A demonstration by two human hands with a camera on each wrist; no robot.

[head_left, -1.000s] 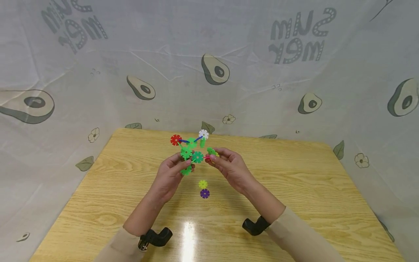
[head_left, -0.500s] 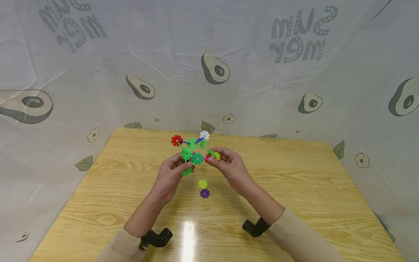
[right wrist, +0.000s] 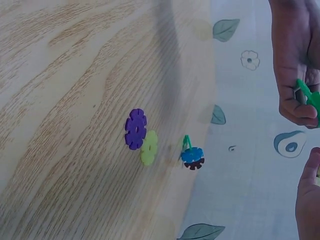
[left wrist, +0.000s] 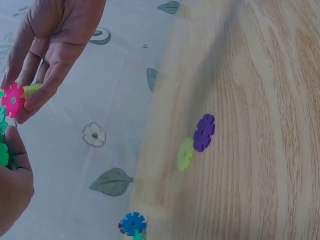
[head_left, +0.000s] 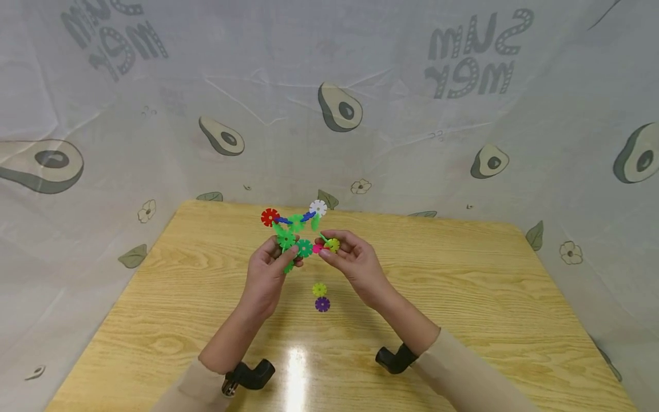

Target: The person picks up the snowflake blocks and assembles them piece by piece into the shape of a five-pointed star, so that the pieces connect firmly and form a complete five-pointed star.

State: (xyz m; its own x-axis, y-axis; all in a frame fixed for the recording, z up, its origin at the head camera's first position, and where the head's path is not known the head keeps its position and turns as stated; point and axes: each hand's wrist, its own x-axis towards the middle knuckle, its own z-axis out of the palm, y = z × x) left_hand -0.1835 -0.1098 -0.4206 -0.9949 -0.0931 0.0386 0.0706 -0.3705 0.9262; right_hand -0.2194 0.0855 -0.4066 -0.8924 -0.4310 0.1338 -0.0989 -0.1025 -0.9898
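My left hand (head_left: 264,281) grips a linked structure of notched plastic snowflake discs, its thumb across a green disc (head_left: 286,239). A red disc (head_left: 270,217) and a white disc (head_left: 318,208) top its two upper ends, with blue discs (head_left: 308,217) set edge-on between. On its right side a teal disc (head_left: 305,248) meets a pink disc (head_left: 317,249). My right hand (head_left: 357,264) pinches the small cluster with this pink disc and a yellow disc (head_left: 332,245) between thumb and fingers. In the left wrist view the pink disc (left wrist: 13,100) faces the camera near both hands.
On the wooden table (head_left: 463,297), a loose yellow-green disc (head_left: 319,289) and a purple disc (head_left: 322,304) lie together below the hands. A blue disc (right wrist: 192,154) with a dark one and a green piece appears in the right wrist view. A printed cloth (head_left: 412,143) stands behind.
Both hands have shifted slightly left with the discs. The pink disc has turned from edge-on to show more of its face, and the structure's blue discs have tilted.
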